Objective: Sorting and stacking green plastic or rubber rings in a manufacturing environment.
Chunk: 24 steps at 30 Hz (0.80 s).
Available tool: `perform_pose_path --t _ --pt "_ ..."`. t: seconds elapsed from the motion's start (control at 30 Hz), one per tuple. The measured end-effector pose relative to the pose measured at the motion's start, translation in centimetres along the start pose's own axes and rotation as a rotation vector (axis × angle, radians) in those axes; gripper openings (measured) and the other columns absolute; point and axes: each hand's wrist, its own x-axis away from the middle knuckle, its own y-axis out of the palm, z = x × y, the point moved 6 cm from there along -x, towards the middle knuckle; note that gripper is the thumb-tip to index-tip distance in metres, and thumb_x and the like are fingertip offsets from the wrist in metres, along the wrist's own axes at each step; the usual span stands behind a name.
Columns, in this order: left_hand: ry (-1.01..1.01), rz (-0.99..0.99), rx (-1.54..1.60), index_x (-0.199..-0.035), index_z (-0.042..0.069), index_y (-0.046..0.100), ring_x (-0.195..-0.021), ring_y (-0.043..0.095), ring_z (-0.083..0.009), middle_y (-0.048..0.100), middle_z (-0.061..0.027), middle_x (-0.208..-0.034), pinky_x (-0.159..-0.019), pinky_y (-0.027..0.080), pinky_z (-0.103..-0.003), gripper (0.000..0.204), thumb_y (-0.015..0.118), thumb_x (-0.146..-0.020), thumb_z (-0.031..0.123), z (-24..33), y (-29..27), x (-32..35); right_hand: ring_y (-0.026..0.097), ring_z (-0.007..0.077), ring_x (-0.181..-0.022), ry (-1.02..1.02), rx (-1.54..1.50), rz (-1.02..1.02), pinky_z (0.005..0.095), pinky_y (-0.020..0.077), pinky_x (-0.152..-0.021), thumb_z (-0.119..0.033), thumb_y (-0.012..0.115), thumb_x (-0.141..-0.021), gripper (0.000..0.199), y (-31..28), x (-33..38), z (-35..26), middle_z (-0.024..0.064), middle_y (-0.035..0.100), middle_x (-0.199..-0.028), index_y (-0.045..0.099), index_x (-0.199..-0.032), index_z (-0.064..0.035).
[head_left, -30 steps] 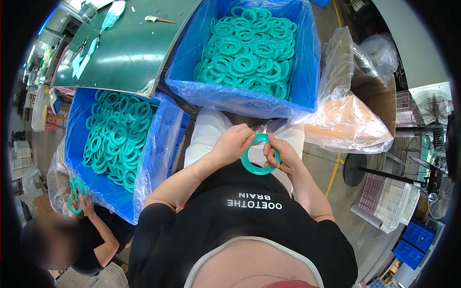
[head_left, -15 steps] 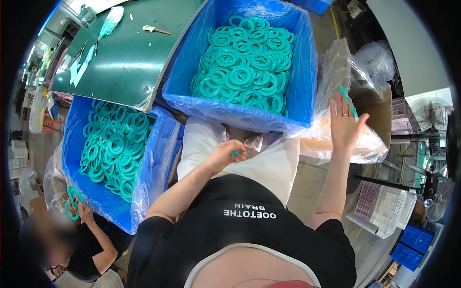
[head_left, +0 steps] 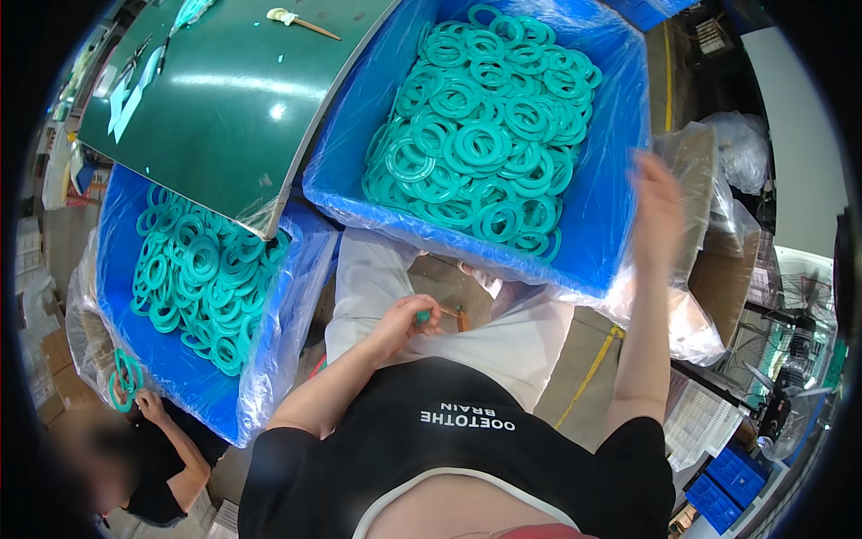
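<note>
My left hand (head_left: pixel 409 325) is in front of my body, above my lap, its fingers curled closed around small teal scraps (head_left: pixel 422 316). My right hand (head_left: pixel 658 211) is smeared by motion beside the right wall of the large blue bin, and its finger positions do not show. I cannot make out anything in it. Many flat teal rings (head_left: pixel 480 148) are heaped in that plastic-lined blue bin (head_left: pixel 615 108). To its right, a cardboard box (head_left: pixel 723 278) with clear plastic film is partly covered by my right hand and wrist.
A green-topped table (head_left: pixel 224 99) at the upper left bears a wooden-handled brush (head_left: pixel 303 23). Below it, a second blue bin (head_left: pixel 175 364) holds more teal rings. At the lower left a co-worker's hand (head_left: pixel 148 404) holds teal rings. A fan (head_left: pixel 790 386) stands on the right.
My right hand was spread open near the cardboard box with a teal ring beside its fingers; now it is blurred by the bin, and that ring no longer shows. My left hand stays closed.
</note>
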Motion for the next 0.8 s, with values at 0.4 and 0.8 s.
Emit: perform_pose_path --t 0.4,0.8 --pt "0.006 0.17 -0.022 -0.072 0.007 0.056 -0.055 0.051 -0.0099 0.053 -0.0013 -0.061 -0.051 0.038 -0.022 0.03 0.048 -0.092 0.028 1.3 -3.0 0.0 0.05 0.0291 -0.106 -0.325 1.191 -0.794 0.0403 0.0357 -0.094 -0.046 0.077 -0.06 0.066 26.0 1.0 21.4 0.0136 0.059 -0.107 0.06 -0.104 -0.0012" --pt "0.036 0.181 0.01 -0.072 0.008 0.055 -0.059 0.053 -0.0088 0.051 0.0016 -0.061 -0.053 0.036 -0.021 0.03 0.048 -0.093 0.029 1.5 -3.5 -1.1 0.058 0.0332 -0.087 0.102 0.942 -0.897 0.0416 0.033 -0.088 -0.033 0.065 -0.063 0.051 26.0 1.8 23.8 0.0194 0.062 -0.084 0.054 -0.1 -0.0002"
